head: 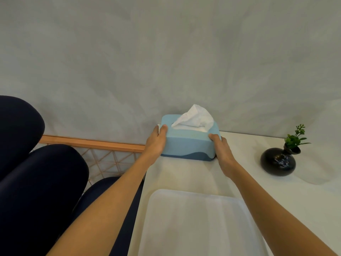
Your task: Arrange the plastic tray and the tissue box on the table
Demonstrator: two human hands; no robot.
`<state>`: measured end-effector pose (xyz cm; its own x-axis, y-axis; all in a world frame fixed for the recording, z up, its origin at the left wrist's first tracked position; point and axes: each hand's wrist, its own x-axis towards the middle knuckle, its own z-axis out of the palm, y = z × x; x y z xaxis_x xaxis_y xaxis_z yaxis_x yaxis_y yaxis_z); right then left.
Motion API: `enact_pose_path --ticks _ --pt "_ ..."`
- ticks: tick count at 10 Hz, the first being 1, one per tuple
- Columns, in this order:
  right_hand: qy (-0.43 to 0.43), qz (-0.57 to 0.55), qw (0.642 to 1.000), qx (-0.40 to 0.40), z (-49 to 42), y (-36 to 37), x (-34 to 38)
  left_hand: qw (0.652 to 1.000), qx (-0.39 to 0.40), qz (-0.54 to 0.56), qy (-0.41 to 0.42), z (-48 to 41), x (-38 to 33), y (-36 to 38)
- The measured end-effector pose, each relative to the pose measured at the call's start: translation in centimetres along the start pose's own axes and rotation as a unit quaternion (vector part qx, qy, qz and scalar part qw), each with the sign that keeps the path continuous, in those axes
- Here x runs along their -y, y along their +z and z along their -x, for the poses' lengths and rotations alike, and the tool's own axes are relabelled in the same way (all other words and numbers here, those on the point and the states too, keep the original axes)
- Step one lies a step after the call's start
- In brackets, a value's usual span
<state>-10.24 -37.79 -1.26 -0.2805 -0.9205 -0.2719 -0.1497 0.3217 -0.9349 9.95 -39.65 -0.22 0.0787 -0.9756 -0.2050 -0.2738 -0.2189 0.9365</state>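
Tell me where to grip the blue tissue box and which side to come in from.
Grip the tissue box by its two short ends, one hand from each side, as the left hand and right hand are placed now. The ends are flat and the box is wide; coming from above would likely crush the tissue sticking out of the top slot.

No readable text, label, brand or number shows on anything in view

Grey mottled wall [166, 52] behind white table [249, 163]; dark cushions [36, 172] and copper wire rack [103, 156] left.
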Motion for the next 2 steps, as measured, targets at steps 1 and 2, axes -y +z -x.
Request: enact_pose_path --ticks 1,2 --pt "-0.014 0.026 0.999 -0.019 1.4 -0.7 0.8 0.995 -0.062 -0.052 0.052 2.0 -0.8 0.0" --pt "-0.036 0.065 0.996 -0.046 2.9 -2.1 1.4 0.983 -0.108 -0.077 0.125 4.2 -1.8 0.2"
